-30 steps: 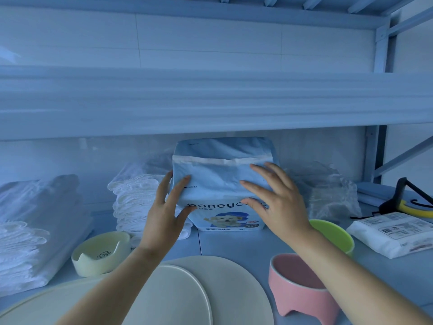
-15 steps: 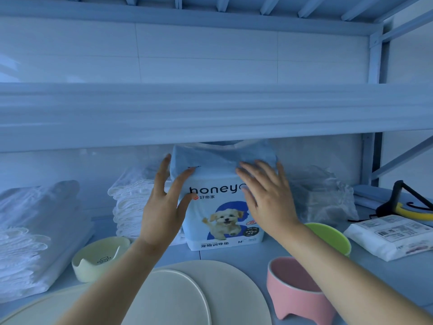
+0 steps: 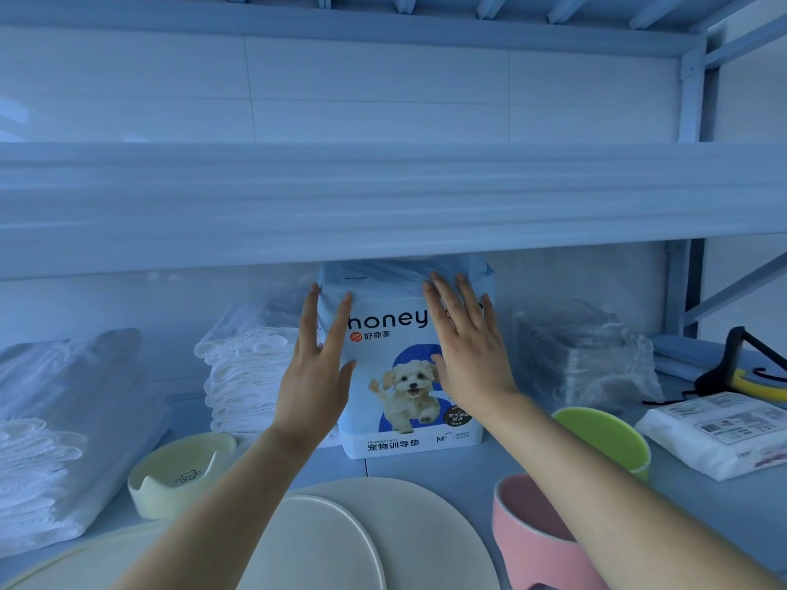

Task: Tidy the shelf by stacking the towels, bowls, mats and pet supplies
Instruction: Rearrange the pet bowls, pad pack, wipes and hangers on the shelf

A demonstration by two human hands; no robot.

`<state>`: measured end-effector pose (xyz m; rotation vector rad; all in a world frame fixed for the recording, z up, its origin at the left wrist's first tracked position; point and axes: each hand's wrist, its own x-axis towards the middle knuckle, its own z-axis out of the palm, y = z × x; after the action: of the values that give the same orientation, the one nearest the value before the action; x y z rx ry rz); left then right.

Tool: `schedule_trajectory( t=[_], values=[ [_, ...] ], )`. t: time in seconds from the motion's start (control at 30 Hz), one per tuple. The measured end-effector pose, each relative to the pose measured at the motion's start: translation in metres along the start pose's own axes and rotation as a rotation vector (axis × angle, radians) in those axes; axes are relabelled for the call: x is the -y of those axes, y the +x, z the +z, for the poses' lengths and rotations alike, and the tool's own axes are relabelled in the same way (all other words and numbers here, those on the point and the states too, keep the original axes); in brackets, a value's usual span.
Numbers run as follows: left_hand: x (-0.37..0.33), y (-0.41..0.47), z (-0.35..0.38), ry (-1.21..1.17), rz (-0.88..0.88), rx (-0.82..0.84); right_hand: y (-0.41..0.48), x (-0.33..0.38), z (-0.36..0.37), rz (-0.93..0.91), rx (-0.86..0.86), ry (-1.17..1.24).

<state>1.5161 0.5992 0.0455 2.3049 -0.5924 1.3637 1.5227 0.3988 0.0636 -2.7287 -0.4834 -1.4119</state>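
Note:
A blue and white pack of pet training pads (image 3: 400,419), printed with a puppy, stands upright at the back middle of the shelf. My left hand (image 3: 317,372) lies flat against its left edge with straight fingers. My right hand (image 3: 466,355) presses flat on its front, fingers spread. A stack of folded white towels (image 3: 245,376) sits just left of the pack, and a larger folded pile (image 3: 64,427) is at the far left. In front are a pale yellow bowl (image 3: 179,474), a pink bowl (image 3: 536,534), a green bowl (image 3: 604,436) and cream mats (image 3: 332,542).
A clear plastic bag of pads (image 3: 583,355) stands right of the pack. A wrapped white packet (image 3: 724,436) and a black and yellow tool (image 3: 749,368) lie at the far right. The upper shelf board (image 3: 383,198) hangs low over the pack's top.
The pack has gone from tilted forward to standing upright against the back. Both hands slid up and flattened against it.

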Motion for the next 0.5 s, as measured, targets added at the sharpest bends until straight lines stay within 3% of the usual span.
schedule_trajectory(
  t=[0.5],
  values=[
    [0.019, -0.011, 0.035, 0.233, 0.015, 0.226, 0.029, -0.019, 0.020, 0.000, 0.114, 0.001]
  ],
)
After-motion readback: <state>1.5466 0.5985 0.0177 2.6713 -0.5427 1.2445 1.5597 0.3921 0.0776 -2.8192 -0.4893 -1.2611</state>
